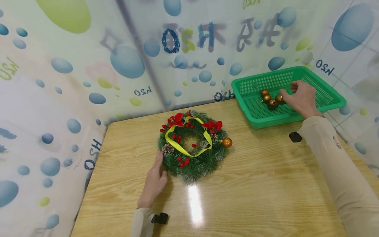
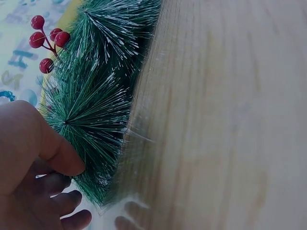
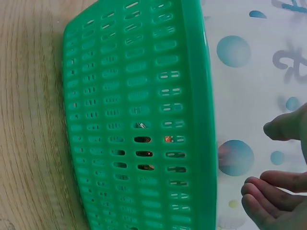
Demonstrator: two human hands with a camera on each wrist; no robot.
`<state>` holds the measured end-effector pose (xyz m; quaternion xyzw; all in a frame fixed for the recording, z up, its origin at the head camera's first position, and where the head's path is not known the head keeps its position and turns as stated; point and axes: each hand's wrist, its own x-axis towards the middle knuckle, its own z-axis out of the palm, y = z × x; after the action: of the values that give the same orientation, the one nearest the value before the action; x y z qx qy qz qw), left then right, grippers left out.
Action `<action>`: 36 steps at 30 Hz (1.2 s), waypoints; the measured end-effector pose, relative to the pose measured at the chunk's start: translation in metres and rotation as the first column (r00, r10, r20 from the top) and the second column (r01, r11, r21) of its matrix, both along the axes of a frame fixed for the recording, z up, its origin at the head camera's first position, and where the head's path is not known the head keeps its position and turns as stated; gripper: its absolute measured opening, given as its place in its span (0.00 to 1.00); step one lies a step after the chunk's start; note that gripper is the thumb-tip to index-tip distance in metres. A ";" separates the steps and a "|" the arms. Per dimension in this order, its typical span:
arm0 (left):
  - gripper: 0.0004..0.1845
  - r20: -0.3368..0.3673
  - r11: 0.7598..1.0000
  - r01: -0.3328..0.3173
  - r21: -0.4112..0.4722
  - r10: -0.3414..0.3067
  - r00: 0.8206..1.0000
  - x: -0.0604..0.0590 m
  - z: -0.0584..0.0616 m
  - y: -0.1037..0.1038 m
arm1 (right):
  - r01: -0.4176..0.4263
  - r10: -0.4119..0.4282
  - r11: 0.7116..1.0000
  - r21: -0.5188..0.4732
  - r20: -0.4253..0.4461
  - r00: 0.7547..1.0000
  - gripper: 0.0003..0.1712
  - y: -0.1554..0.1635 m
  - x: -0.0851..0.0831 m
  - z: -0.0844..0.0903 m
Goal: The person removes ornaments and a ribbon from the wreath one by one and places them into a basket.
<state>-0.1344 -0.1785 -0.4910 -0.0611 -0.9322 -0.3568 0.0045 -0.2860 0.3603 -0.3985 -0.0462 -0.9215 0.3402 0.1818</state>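
A green pine wreath [image 1: 204, 164] lies on the table, decorated with red flowers, red berries, pinecones and a loop of yellow ribbon [image 1: 186, 152]. One golden ball ornament [image 1: 227, 142] sits at its right edge. My left hand [image 1: 154, 181] touches the wreath's left side; in the left wrist view its thumb [image 2: 64, 155] lies against the needles. Over the green basket [image 1: 266, 122] my right hand [image 1: 303, 97] is held with thumb and fingers apart, nothing visible between them. Several golden-brown ball ornaments [image 1: 272, 104] lie in the basket near its fingertips.
The wooden table [image 1: 251, 191] carries the wreath at its middle and the basket at its back right corner. Behind and beside it hangs a curtain [image 1: 204, 59] printed with blue and green bubbles. Black wrist mounts [image 1: 160, 218] sit on both sleeves.
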 end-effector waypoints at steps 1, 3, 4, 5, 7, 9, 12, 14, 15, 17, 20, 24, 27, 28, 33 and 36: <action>0.43 0.000 1.000 -0.001 0.000 0.001 1.000 0.000 0.000 0.000 | -0.002 0.002 1.000 0.000 0.000 1.000 0.39 0.000 0.000 0.000; 0.43 -0.001 1.000 -0.003 -0.002 0.003 1.000 0.000 0.000 0.000 | -0.007 0.007 1.000 0.003 -0.008 1.000 0.38 -0.001 0.001 0.001; 0.43 -0.001 1.000 -0.004 -0.003 0.004 1.000 0.000 0.001 0.000 | -0.008 0.008 1.000 0.001 -0.013 1.000 0.38 -0.002 0.002 0.001; 0.43 -0.001 1.000 -0.006 -0.003 0.006 1.000 0.000 0.001 0.000 | -0.009 0.009 1.000 0.001 -0.023 1.000 0.37 -0.003 0.003 0.001; 0.43 -0.003 1.000 -0.008 -0.005 0.007 1.000 0.000 0.001 0.000 | -0.015 0.015 1.000 -0.004 -0.044 0.999 0.35 -0.004 0.005 0.002; 0.43 -0.001 1.000 -0.008 -0.006 0.008 1.000 -0.001 0.002 0.000 | -0.022 0.022 1.000 -0.007 -0.062 0.998 0.34 -0.007 0.008 0.003; 0.43 0.000 1.000 -0.006 -0.009 0.006 1.000 -0.001 0.003 0.000 | -0.040 0.039 0.999 -0.012 -0.085 0.996 0.33 -0.012 0.012 0.006; 0.44 -0.002 1.000 -0.008 -0.011 0.008 1.000 -0.001 0.003 0.000 | -0.050 0.049 0.999 -0.007 -0.099 0.994 0.32 -0.016 0.014 0.008; 0.43 -0.004 1.000 -0.008 -0.010 0.008 1.000 -0.002 0.003 0.001 | -0.054 0.052 0.999 -0.008 -0.104 0.993 0.32 -0.018 0.015 0.009; 0.43 -0.007 1.000 -0.008 -0.009 0.008 1.000 -0.002 0.002 0.001 | -0.059 0.058 0.998 -0.006 -0.112 0.992 0.32 -0.021 0.016 0.009; 0.43 -0.012 1.000 -0.006 -0.005 0.006 1.000 -0.002 0.002 0.002 | -0.070 0.069 0.998 -0.007 -0.106 0.992 0.32 -0.024 0.016 0.008; 0.43 -0.008 1.000 -0.002 0.000 0.002 1.000 -0.001 0.001 0.002 | -0.086 0.084 0.996 -0.013 -0.092 0.992 0.32 -0.028 0.017 0.006; 0.43 -0.003 1.000 0.000 0.002 0.000 1.000 -0.001 0.001 0.001 | -0.096 0.094 0.995 -0.024 -0.093 0.991 0.32 -0.034 0.019 0.004; 0.43 -0.001 1.000 0.002 0.002 -0.002 1.000 -0.001 0.001 0.002 | -0.100 0.097 0.994 -0.031 -0.095 0.991 0.32 -0.036 0.020 0.003; 0.43 0.001 1.000 0.003 -0.003 -0.003 1.000 -0.001 0.000 0.001 | -0.124 0.118 0.992 -0.040 -0.121 0.986 0.30 -0.048 0.026 0.003; 0.43 0.002 1.000 -0.001 0.000 0.001 1.000 0.000 -0.001 0.001 | -0.142 0.134 0.989 -0.038 -0.154 0.979 0.28 -0.056 0.029 0.003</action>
<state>-0.1340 -0.1770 -0.4916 -0.0604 -0.9321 -0.3571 0.0038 -0.2573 0.3040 -0.3950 0.0392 -0.8974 0.3770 0.2257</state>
